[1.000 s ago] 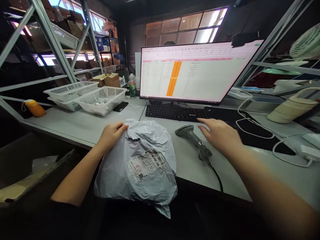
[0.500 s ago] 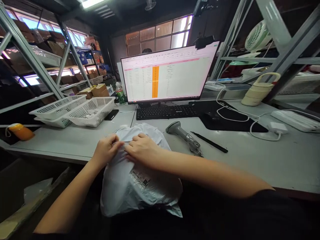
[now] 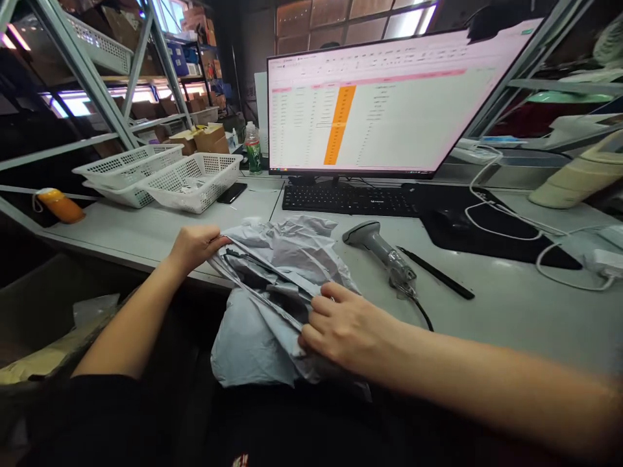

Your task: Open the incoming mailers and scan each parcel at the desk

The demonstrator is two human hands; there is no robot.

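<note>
A crumpled grey-white plastic mailing bag [image 3: 260, 344] rests at the desk's front edge, against my body. A long torn opening runs across it, showing its dark inside. My left hand [image 3: 195, 246] is closed on the bag at the left end of the tear, thumb and fingers pinching the plastic. At the right end, my right hand [image 3: 335, 324] grips the bag's edge with curled fingers. What lies inside the bag is hidden. Just beyond my right hand are a grey barcode scanner [image 3: 377, 250] and a black pen [image 3: 435, 272].
White baskets [image 3: 199, 188] stand on the left of the desk, with a phone [image 3: 232, 192] and a green-labelled bottle [image 3: 253, 149] nearby. A monitor [image 3: 409, 117] and a keyboard [image 3: 350, 200] are ahead. White cables [image 3: 506, 224] cross the mouse pad [image 3: 491, 240] on the right.
The bag has been torn open, and my hands have moved apart, the right one toward the right and nearer to me. The label has gone from sight. The view has shifted closer.
</note>
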